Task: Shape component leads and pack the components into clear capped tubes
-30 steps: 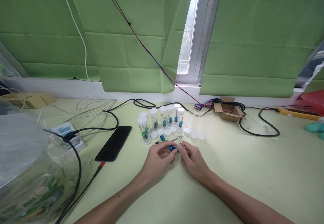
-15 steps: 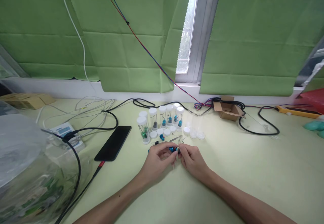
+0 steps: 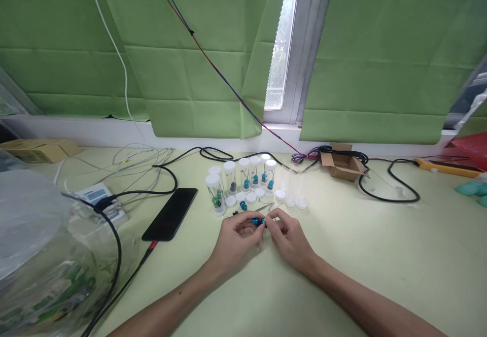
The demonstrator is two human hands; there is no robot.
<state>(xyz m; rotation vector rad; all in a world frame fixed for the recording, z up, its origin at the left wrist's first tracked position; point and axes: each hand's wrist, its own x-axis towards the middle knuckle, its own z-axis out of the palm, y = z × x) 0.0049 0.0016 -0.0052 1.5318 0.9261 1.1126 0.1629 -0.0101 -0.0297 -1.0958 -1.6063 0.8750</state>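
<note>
Between its thumb and fingers, my left hand (image 3: pixel 235 238) holds a small shiny blue and black part (image 3: pixel 256 221). My right hand (image 3: pixel 289 235) is closed in a pinch at the right end of that part; whatever its fingertips grip is hidden. Just beyond my hands lie another small blue part (image 3: pixel 243 205), a small black piece (image 3: pixel 235 213) and a thin pointed metal tool (image 3: pixel 263 207). Several clear tubes with white caps stand behind them, with blue, grey or green parts inside, such as the front left tube (image 3: pixel 215 195). Loose white caps (image 3: pixel 280 195) lie before the tubes.
A black phone (image 3: pixel 170 214) with a cable lies left of my hands. Further left are a power strip (image 3: pixel 99 205) and a large clear plastic bag (image 3: pixel 41 240). An open cardboard box (image 3: pixel 344 166) and black cable (image 3: pixel 390 201) lie at the back right.
My right fingers have shifted slightly up and left against the blue and black part, with their grip changed. The part has turned a little in my left fingers.
</note>
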